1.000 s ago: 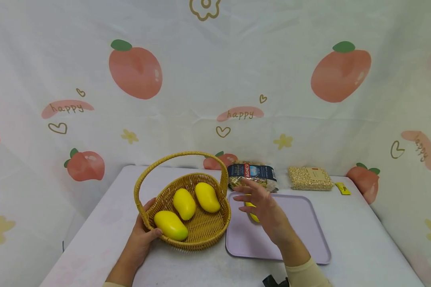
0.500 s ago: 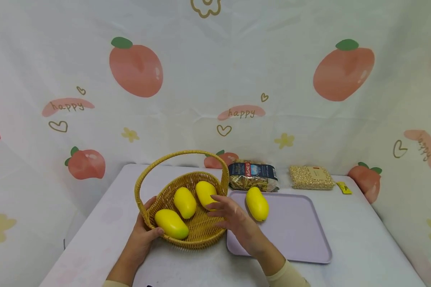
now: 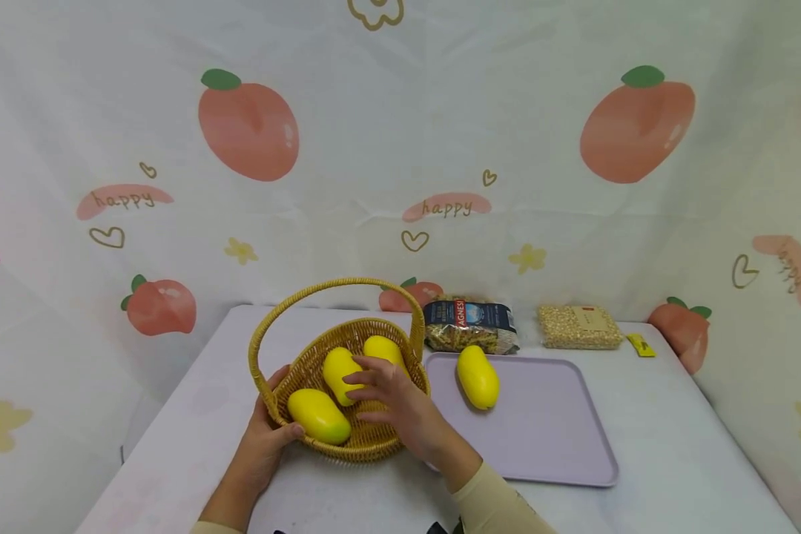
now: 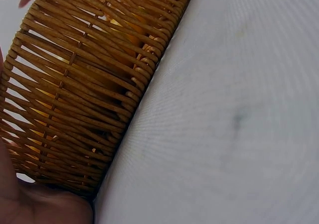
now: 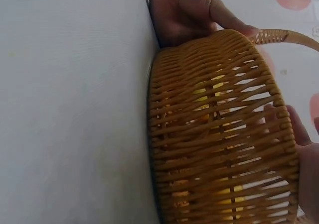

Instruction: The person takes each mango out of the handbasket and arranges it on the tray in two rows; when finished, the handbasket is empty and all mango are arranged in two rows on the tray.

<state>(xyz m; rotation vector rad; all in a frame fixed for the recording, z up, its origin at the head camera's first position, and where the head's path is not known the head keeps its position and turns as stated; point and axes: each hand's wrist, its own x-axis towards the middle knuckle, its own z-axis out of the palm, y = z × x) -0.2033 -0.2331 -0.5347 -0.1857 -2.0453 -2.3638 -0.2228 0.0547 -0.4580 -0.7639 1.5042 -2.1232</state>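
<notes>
My left hand (image 3: 262, 445) grips the left side of a wicker basket (image 3: 374, 451) with a tall handle, thumb over the rim. Three yellow mangoes are in it: a front mango (image 3: 318, 417) with a green tip, a middle mango (image 3: 337, 373) and a back mango (image 3: 383, 347). My right hand (image 3: 403, 408) reaches over the basket's right rim, fingers spread and holding nothing. Its fingertips overlap the middle mango; contact cannot be told. Another mango (image 3: 478, 377) lies on a lilac tray (image 3: 547, 430). The left wrist view shows the woven wall (image 4: 79, 84).
Behind the tray stands a pasta bag (image 3: 470, 326). To its right lie a pack of pale grains (image 3: 578, 328) and a small yellow sachet (image 3: 641, 345). The basket's arched handle (image 3: 337, 282) rises over the mangoes. A printed curtain (image 3: 347, 148) encloses the white table.
My right hand has moved left, from above the mango on the tray to over the basket, uncovering that mango. My left hand keeps its grip and the basket stays in place.
</notes>
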